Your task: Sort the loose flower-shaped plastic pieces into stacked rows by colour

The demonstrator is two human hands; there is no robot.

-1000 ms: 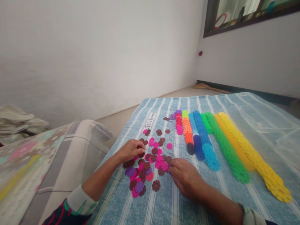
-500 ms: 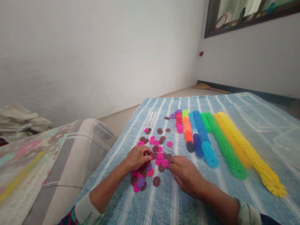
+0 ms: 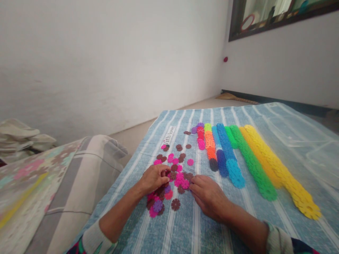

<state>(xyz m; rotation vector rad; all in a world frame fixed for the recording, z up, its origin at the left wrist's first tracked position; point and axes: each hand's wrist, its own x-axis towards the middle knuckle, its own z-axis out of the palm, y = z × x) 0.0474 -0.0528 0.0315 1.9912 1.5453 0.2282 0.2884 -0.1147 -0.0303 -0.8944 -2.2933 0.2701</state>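
On the striped blue cloth (image 3: 212, 240), the yellow disc row (image 3: 280, 158), two o'clock from the right hand (image 3: 209, 194), runs lengthwise eleven to five. The heap of notched snowflake discs (image 3: 178, 180), longest from one to seven, centres at three o'clock from the left hand (image 3: 154, 180), its fingers bent; a round pink disc (image 3: 184, 184) sits nearer the right's curled fingers, at nine; whether either hand grips one, I cannot tell.

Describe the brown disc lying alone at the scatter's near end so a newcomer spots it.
On the blue striped cloth, find the scattered discs around the left hand. At their near end, right of the nearest purple disc, lies the brown disc. Unlike the heaped ones beside it, it overlaps no other, its whole petalled outline showing.
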